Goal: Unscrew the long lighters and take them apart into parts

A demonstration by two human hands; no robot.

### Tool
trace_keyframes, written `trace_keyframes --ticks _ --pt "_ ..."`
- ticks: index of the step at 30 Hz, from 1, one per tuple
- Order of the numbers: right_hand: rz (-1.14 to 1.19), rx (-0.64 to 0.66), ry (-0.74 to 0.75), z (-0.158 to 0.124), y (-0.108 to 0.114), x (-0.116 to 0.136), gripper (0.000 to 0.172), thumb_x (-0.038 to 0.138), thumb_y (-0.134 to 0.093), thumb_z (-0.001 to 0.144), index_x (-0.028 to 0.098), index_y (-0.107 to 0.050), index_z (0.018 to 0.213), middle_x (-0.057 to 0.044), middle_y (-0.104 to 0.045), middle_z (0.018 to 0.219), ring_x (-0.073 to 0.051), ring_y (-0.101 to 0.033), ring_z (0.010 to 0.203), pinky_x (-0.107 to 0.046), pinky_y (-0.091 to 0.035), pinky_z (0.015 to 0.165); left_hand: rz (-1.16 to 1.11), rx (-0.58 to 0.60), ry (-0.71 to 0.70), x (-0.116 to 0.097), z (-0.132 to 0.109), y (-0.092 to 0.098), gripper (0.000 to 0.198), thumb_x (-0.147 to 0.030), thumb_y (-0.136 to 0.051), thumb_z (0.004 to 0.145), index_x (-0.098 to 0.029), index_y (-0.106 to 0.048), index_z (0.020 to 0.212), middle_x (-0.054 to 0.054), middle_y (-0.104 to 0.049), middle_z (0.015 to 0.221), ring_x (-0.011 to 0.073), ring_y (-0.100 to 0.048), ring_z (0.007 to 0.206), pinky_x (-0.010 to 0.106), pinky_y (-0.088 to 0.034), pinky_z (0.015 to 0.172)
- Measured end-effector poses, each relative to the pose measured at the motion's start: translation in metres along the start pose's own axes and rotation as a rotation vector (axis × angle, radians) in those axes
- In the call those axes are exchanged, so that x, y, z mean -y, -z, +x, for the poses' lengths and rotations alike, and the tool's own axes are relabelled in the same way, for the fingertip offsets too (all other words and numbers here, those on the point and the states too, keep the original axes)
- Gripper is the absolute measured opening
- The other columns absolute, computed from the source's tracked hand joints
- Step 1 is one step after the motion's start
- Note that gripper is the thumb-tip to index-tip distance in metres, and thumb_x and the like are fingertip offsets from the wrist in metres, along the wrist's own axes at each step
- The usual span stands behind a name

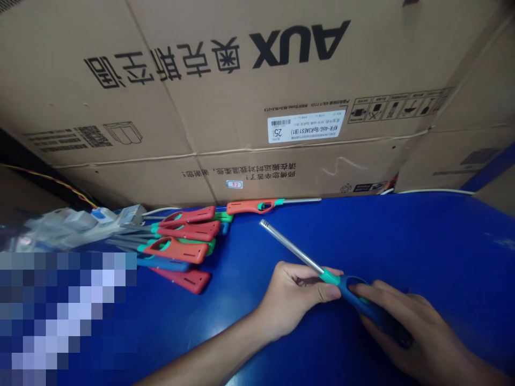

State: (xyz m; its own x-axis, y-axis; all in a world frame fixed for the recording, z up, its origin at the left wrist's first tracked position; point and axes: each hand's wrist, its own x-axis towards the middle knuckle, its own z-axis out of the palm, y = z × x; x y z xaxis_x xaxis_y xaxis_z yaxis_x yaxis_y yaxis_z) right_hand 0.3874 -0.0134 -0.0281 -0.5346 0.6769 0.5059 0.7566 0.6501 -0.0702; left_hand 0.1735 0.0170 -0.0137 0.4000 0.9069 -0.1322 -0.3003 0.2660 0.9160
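A blue gas lighter with a green collar and a long silver barrel is held between my two hands, its barrel tip pointing up and to the left. My left hand pinches the lighter near the green collar, thumb on top. Around the blue handle, at the trigger opening, my right hand is closed. Behind them an orange lighter lies along the foot of the cardboard. To the left is a pile of several lighters, among them a red lighter and an orange one, with handles facing right.
A large cardboard sheet with upside-down print stands along the back of the blue table. Left of the pile are a white power strip with plugs and a red-yellow wire. The lower left corner is pixelated.
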Motion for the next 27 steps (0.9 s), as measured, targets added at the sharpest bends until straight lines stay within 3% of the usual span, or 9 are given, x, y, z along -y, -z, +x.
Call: trace_keyframes --ticks 10,17,27 --pt "0.056 0.043 -0.025 0.0047 0.0039 0.0025 0.018 0.017 -0.045 0.086 0.026 -0.048 0.102 0.001 -0.073 0.081 -0.018 -0.074 0.074 -0.025 -0.054 0.055 0.001 0.009 0.003 -0.0001 -0.0008 -0.0010 0.044 -0.042 -0.090 0.055 -0.014 -0.079 0.088 0.012 -0.077 0.097 0.0315 -0.071 0.095 0.045 -0.053 0.092" --pt "0.050 -0.032 -0.026 0.0040 0.0007 0.0041 0.022 0.019 -0.043 0.090 0.024 -0.048 0.111 -0.003 -0.074 0.087 -0.016 -0.073 0.068 -0.023 -0.054 0.055 -0.002 0.008 -0.003 -0.0007 -0.0002 0.0003 0.045 -0.043 -0.088 0.058 -0.015 -0.079 0.092 0.011 -0.077 0.095 0.0301 -0.071 0.094 0.045 -0.052 0.093" --pt "0.108 -0.024 -0.059 0.0030 0.0010 0.0040 0.022 0.015 -0.047 0.086 0.025 -0.051 0.105 -0.001 -0.073 0.086 -0.017 -0.073 0.071 -0.023 -0.053 0.056 0.019 0.012 0.008 -0.0035 -0.0011 -0.0018 0.045 -0.044 -0.089 0.055 -0.014 -0.079 0.088 0.012 -0.077 0.097 0.0310 -0.071 0.094 0.044 -0.054 0.091"
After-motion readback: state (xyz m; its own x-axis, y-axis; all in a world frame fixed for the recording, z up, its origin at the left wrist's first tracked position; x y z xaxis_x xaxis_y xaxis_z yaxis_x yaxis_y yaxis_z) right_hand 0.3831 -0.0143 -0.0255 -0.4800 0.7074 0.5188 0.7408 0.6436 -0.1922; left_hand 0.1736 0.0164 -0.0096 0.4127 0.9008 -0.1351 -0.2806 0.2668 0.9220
